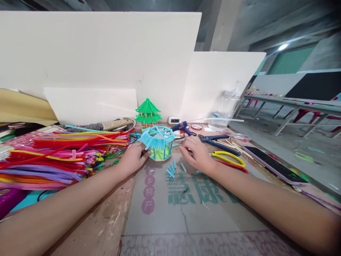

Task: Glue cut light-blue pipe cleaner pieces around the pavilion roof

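My left hand (134, 156) is closed on the left side of a small pavilion model (161, 145) made of light blue pipe-cleaner pieces. Its roof is slatted on the left and front; elsewhere only bare ribs show, and the base inside is light green. To the right of the model, my right hand (197, 153) is curled with its fingertips together; anything pinched there is too small or hidden to name. Just behind that hand lies a dark blue glue gun (182, 127). Several short blue pieces (172, 169) are scattered on the printed sheet (160, 220) between my hands.
Bundles of coloured pipe cleaners (53, 160) cover the left side. A green tiered pagoda model (148, 113) and a small digital clock (174, 120) stand behind. To the right are blue-handled pliers (221, 144), yellow-and-red-handled scissors (231, 159), wooden sticks, a phone (274, 164) and a plastic jug (226, 106).
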Demonstrator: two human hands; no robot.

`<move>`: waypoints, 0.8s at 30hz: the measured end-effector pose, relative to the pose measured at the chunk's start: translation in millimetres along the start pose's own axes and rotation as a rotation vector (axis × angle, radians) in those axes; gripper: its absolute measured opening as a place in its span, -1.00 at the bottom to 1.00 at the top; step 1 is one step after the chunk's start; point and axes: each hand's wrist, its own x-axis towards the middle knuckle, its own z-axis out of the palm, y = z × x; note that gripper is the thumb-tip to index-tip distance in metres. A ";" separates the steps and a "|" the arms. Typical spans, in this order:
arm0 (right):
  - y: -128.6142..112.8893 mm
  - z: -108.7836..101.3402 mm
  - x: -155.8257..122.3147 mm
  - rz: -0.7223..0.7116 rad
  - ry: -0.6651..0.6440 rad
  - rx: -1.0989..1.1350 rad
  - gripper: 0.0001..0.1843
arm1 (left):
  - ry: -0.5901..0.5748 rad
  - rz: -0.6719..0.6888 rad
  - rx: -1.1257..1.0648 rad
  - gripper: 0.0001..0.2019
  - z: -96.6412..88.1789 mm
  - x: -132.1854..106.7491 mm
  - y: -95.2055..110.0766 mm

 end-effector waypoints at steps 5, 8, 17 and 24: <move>2.8 5.3 2.8 0.115 -0.025 0.060 -0.71 | -0.010 -0.009 0.029 -0.76 0.5 -0.1 2.2; 4.9 7.0 3.0 0.174 -0.050 0.075 -0.71 | -0.007 0.014 0.026 -0.77 1.4 -0.3 1.8; 20.4 21.4 -3.1 0.293 -0.095 0.080 -0.65 | -0.013 0.081 0.007 -0.75 3.5 -2.8 0.6; 20.0 21.7 -4.0 0.311 -0.133 0.088 -0.67 | -0.026 0.079 -0.029 -0.72 2.3 -3.3 2.1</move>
